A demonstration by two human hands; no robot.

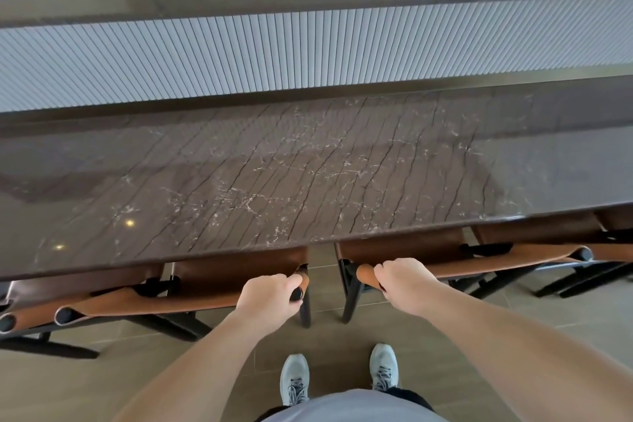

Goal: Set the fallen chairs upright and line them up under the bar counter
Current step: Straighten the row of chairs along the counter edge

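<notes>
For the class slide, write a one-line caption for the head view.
Left hand and right hand grip neighbouring brown chairs' backrests at the marble bar counter.

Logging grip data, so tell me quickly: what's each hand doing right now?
Left hand: grips the left chair's backrest end.
Right hand: grips the right chair's backrest end.
</notes>
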